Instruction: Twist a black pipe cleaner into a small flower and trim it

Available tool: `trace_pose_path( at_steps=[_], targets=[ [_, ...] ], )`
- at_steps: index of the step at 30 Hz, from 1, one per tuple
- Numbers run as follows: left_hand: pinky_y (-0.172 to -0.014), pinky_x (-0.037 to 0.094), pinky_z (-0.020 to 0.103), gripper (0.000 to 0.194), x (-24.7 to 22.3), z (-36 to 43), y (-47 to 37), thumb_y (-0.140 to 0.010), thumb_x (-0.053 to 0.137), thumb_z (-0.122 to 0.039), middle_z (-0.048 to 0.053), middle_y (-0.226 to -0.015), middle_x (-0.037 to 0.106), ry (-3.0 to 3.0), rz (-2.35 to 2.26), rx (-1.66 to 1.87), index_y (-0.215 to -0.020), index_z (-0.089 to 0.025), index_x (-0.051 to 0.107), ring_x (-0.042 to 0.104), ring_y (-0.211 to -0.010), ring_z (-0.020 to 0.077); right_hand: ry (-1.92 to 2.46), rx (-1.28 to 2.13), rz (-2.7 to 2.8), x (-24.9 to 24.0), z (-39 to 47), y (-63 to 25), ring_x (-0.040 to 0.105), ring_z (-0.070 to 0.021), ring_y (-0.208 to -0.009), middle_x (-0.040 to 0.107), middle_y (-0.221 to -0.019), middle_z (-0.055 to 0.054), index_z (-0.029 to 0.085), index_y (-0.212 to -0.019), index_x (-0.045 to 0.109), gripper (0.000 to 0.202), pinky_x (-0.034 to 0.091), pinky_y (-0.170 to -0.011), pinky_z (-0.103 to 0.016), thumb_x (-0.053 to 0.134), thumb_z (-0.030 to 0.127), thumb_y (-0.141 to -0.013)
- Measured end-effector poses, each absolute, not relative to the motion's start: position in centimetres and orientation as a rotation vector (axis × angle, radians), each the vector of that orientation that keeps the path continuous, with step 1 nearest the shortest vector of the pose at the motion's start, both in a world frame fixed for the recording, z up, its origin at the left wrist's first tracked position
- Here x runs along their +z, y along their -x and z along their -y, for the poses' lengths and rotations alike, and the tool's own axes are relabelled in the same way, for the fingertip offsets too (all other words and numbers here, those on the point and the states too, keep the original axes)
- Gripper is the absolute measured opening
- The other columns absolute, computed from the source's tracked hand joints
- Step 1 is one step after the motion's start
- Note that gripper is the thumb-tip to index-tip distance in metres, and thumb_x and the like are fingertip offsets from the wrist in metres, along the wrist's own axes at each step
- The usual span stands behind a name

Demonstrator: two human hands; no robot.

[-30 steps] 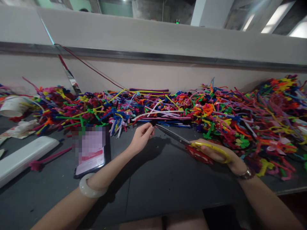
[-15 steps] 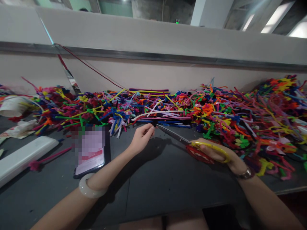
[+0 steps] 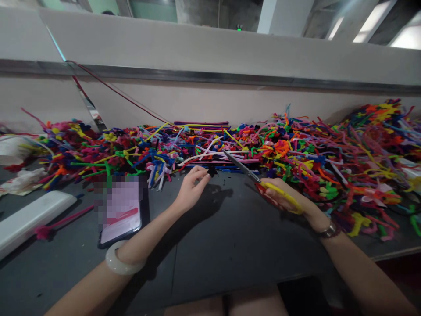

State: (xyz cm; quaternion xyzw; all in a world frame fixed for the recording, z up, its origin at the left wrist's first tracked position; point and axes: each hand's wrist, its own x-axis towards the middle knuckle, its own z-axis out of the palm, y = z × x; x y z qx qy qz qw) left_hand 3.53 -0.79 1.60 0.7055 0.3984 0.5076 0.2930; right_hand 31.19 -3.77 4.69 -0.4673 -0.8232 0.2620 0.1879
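Observation:
Above the dark tabletop [image 3: 210, 245], my left hand [image 3: 192, 188] is closed in a pinch, thumb against fingers. A small black fuzzy piece [image 3: 212, 171] shows at its fingertips; its exact shape is lost against the dark background. In my right hand [image 3: 283, 193] is a pair of scissors [image 3: 241, 165], my fingers through the yellow and red handles. The blades point up and left, past the black piece and apart from it. Tiny dark bits lie on the table near my left fingertips. Just behind are loose pipe cleaners [image 3: 219, 154] in white, pink and blue.
A long heap of coloured pipe cleaners [image 3: 309, 149] runs along the back against a pale partition [image 3: 204, 101]. To the left are a phone [image 3: 123, 215], a white elongated case [image 3: 36, 219], a magenta pipe cleaner [image 3: 70, 217] and a white roll [image 3: 13, 151].
The scissors have moved up and left, their tip away from my left fingertips. My left hand has shifted slightly, and the black piece shows more clearly. The view has moved a little.

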Motion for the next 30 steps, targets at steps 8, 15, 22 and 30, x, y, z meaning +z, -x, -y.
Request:
trace_pose_path(
  at_steps=[8, 15, 22, 30],
  targets=[
    [-0.071, 0.037, 0.026, 0.014, 0.9, 0.7, -3.6, -0.077, 0.051, -0.024, 0.005, -0.083, 0.056, -1.864, -1.024, 1.301, -0.075, -0.016, 0.063, 0.049, -0.079, 0.0162, 1.658, 0.341, 2.416, 1.8, 1.8, -31.4, 0.051, -0.015, -0.056, 0.06, -0.066, -0.004, 0.016, -0.074, 0.054, 0.045, 0.031, -0.049, -0.023, 0.058, 0.06, -0.063],
    [-0.073, 0.041, 0.028, 0.017, 1.0, 0.9, -3.6, -0.074, 0.055, -0.022, 0.007, -0.09, 0.062, -1.803, -0.938, 1.236, -0.085, -0.017, 0.068, 0.055, -0.084, 0.0182, 1.639, 0.128, 2.523, 1.0, 1.6, -31.4, 0.058, -0.021, -0.066, 0.063, -0.072, -0.007, 0.018, -0.078, 0.054, 0.047, 0.033, -0.052, -0.025, 0.055, 0.062, -0.064],
    [-0.074, 0.043, 0.029, 0.013, 0.7, 0.9, -3.7, -0.073, 0.057, -0.02, 0.008, -0.091, 0.062, -1.771, -0.923, 1.235, -0.079, -0.017, 0.068, 0.057, -0.086, 0.0183, 1.587, -0.004, 2.503, 0.3, 1.6, -31.1, 0.058, -0.0206, -0.066, 0.063, -0.074, -0.008, 0.017, -0.079, 0.052, 0.046, 0.034, -0.054, -0.025, 0.046, 0.063, -0.072],
    [-0.071, 0.043, 0.028, 0.012, 1.0, 1.1, -3.6, -0.073, 0.058, -0.021, 0.008, -0.088, 0.064, -1.816, -1.029, 1.242, -0.077, -0.016, 0.068, 0.058, -0.083, 0.0184, 1.553, -0.056, 2.312, -0.1, 1.5, -31.0, 0.056, -0.018, -0.062, 0.06, -0.072, -0.005, 0.018, -0.079, 0.05, 0.046, 0.033, -0.053, -0.025, 0.047, 0.063, -0.071]
  ],
)
